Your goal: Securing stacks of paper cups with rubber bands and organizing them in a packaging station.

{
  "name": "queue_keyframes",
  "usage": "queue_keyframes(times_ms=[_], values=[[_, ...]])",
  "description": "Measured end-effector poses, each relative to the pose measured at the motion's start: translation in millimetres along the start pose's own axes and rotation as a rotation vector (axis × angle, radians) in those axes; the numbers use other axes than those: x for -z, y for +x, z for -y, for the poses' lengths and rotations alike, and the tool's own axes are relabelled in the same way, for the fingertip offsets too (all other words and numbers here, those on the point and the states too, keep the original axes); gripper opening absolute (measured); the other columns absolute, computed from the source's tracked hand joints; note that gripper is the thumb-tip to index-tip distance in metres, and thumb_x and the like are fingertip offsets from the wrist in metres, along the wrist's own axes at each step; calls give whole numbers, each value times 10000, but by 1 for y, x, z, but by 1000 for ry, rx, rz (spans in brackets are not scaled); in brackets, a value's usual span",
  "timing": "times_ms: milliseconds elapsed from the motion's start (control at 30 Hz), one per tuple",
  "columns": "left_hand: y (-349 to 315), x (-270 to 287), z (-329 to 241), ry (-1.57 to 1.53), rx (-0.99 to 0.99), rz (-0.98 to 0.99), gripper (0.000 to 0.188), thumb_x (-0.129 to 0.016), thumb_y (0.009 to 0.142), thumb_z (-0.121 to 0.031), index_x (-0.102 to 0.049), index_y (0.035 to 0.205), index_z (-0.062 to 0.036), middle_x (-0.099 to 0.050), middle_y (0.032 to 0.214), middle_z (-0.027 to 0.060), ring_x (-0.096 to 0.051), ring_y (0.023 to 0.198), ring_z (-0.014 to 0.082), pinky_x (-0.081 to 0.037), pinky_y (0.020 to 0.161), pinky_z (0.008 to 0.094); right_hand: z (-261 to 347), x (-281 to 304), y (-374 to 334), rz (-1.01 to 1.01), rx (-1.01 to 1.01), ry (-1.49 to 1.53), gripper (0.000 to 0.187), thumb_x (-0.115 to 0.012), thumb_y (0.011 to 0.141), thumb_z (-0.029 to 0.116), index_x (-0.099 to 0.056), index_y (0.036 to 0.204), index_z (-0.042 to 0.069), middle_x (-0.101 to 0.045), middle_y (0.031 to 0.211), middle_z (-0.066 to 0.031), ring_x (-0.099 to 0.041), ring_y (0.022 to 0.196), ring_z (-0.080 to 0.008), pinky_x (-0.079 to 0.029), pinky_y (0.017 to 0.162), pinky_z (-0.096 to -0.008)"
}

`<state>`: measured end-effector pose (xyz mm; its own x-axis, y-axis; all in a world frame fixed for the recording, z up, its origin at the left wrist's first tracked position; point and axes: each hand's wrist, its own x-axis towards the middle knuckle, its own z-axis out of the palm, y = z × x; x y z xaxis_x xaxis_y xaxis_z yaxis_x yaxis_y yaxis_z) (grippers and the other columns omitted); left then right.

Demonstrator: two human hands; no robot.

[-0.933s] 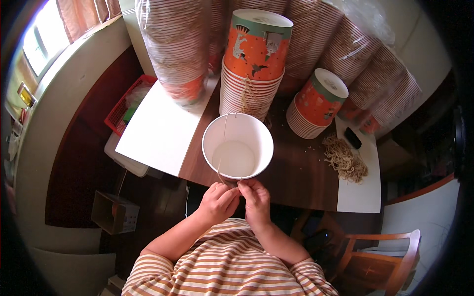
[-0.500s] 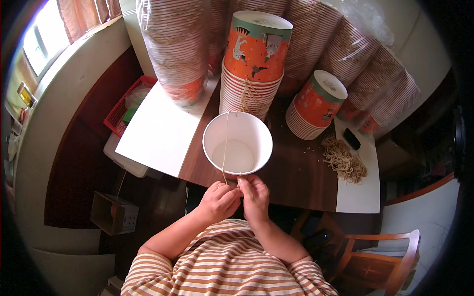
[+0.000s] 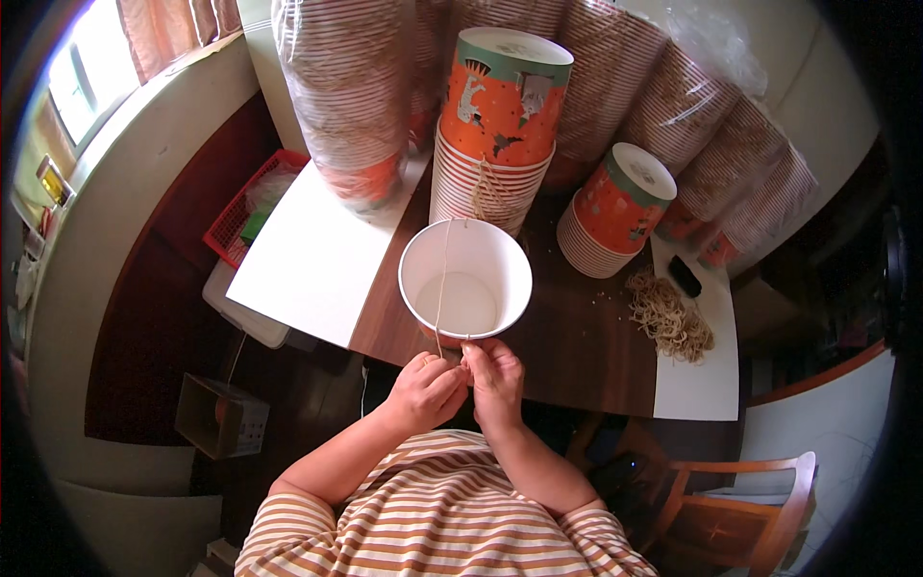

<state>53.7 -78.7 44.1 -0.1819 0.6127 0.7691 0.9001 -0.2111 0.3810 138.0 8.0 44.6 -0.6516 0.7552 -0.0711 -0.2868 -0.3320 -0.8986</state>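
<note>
Bucket (image 3: 486,258): round, smooth-walled, white inside
Cord (image 3: 443,279): thin — spans the mouth
Left hand (image 3: 425,394): fingers clamped on cord
Right hand (image 3: 497,385): fingers likewise

Tub (image 3: 486,255) nr edge of tbl (image 3: 577,351), bucket stack (image 3: 500,135) behind, string pile (image 3: 670,322) R.
</note>
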Motion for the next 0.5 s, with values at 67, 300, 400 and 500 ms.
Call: queue_keyframes(times_ms=[67,300,400,500], values=[[-1,1,0,4,19,26,223,-682,640,7,-623,853,-24,-540,698,65,-513,565,223,-413,525,330,2,0,0,5,-1,13,88,-599,892,109,-631,860,33,-598,782,33,-499,662,-26,-419,591,-182],[-4,20,0,-2,120,-100,303,-704,665,-70,-668,964,-32,-599,931,140,-609,794,244,-509,679,319,8,32,2,-91,-10,-263,149,-645,856,198,-647,839,49,-620,763,-7,-467,648,-44,-379,619,-196],[-1,38,7,-51,323,-255,276,-682,708,-58,-637,976,-10,-559,1002,142,-596,796,223,-500,677,310,12,52,2,-102,-16,-234,152,-626,868,192,-646,853,42,-634,779,-12,-487,669,-49,-385,625,-200],[14,51,28,-185,659,-279,267,-636,828,-126,-602,1061,1,-566,1019,122,-561,756,129,-439,623,239,27,59,6,-41,47,-340,139,-631,878,153,-630,857,15,-625,790,-3,-545,738,-60,-447,689,-214]])
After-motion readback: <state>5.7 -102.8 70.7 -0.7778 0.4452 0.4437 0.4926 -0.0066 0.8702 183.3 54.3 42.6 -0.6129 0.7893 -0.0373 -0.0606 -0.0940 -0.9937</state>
